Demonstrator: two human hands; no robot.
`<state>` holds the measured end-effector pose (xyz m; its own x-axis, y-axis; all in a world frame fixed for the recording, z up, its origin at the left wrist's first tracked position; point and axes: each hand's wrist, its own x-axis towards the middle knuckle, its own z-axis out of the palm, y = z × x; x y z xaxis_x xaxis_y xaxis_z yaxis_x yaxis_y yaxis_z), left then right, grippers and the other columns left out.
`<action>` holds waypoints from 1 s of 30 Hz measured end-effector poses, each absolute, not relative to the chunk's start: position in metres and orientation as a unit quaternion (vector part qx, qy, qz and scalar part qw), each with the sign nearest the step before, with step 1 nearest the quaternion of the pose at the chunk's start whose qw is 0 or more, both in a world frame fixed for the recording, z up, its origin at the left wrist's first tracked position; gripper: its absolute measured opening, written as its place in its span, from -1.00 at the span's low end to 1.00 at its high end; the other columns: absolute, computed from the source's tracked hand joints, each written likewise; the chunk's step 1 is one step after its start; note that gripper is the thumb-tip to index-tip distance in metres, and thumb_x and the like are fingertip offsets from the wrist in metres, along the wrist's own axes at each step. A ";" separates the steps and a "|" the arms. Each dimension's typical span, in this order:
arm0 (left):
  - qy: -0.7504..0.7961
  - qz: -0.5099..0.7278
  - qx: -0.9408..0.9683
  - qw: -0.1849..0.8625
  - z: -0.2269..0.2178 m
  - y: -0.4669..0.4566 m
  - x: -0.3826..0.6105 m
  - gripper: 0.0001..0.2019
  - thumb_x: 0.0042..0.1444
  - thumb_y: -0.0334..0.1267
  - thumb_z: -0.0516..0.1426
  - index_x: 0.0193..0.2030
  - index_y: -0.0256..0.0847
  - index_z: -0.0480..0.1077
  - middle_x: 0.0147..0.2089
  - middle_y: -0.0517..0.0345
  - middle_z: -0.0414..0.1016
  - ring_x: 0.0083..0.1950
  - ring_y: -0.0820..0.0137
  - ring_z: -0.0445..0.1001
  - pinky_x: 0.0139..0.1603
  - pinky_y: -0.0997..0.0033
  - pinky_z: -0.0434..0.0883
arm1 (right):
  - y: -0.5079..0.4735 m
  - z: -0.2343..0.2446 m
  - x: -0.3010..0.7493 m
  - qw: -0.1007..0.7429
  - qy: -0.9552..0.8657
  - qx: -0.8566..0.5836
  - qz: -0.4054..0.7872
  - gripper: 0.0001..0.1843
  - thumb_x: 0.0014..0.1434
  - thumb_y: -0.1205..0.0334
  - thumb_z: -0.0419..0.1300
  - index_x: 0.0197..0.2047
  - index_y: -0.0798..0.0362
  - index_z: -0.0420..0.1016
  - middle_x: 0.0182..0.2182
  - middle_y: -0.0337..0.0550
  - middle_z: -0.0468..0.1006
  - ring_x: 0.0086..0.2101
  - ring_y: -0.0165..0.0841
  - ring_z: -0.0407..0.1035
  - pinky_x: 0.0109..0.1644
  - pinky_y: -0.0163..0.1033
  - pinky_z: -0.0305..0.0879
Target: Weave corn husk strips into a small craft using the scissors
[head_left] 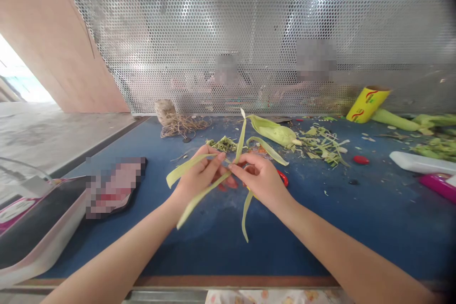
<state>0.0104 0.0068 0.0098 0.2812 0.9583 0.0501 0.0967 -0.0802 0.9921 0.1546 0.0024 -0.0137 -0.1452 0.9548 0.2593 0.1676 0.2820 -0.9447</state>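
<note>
Mid-table, over the blue top [213,256], I log left hand [199,173] and right hand [263,178], both pinching green strips [241,140] where they cross. Step: apparently joining; next likely calls for steady fingertips. Count: five strip ends, one husk [272,130], one roll [368,104].

We pinched crossing green husk strips [241,141] between the fingertips of our left hand [201,171] and right hand [263,178], above the blue desk [213,247]. At one o'clock from them we saw a leafy green husk [272,130]; at two, shredded scraps [322,145] and, farther out, a tilted yellow roll [368,104]. Tangled twine [185,126] lay at ten, a red object [361,159] at three, and perforated metal mesh [249,23] stood at twelve.
</note>
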 end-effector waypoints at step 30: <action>0.425 0.386 0.579 0.579 0.006 -0.004 0.016 -0.65 -0.16 -0.20 0.24 -0.21 -0.17 0.28 -0.55 0.23 0.52 -0.50 0.31 0.53 -0.55 0.47 0.41 | 0.008 -0.007 0.168 0.481 -0.607 -0.408 0.483 -0.69 -0.01 0.02 0.17 -0.26 0.06 0.49 -0.69 -0.36 0.22 -0.69 -0.55 0.12 -0.63 -0.39 0.09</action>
